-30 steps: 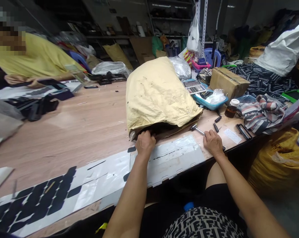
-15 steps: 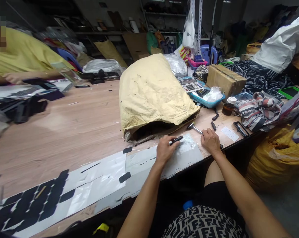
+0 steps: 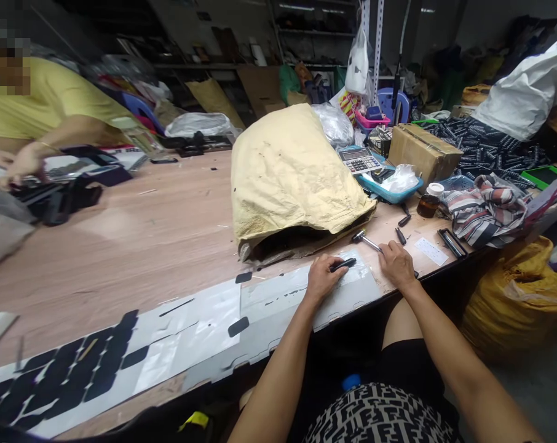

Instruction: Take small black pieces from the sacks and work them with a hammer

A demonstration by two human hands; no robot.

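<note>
My left hand (image 3: 323,278) is closed around one end of a slim black piece (image 3: 347,264), apparently plastic. It holds the piece low over the grey-white board (image 3: 278,311) at the table's front edge. Just right of it, my right hand (image 3: 397,266) grips the handle of a small hammer (image 3: 371,242), whose head points left, toward the yellow sack's mouth. The hammer is close to the tabletop; whether it touches is unclear. A large yellow sack (image 3: 297,178) lies open-mouthed behind my hands. Flat black pads (image 3: 238,327) with rounded corners lie on the sheet and board to the left.
Beyond my right hand are black handle-like parts (image 3: 401,235), a white label (image 3: 431,251), a brown bottle (image 3: 430,200) and a striped cloth (image 3: 484,206). A blue tray (image 3: 389,192), calculator (image 3: 359,160) and carton (image 3: 426,154) stand behind. Across the table, a co-worker's hand (image 3: 24,167) handles black parts.
My left hand has shifted slightly right with the black piece, which now lies flatter. My right hand still holds the hammer. The co-worker's hand has moved onto the black parts. The view has shifted slightly.
</note>
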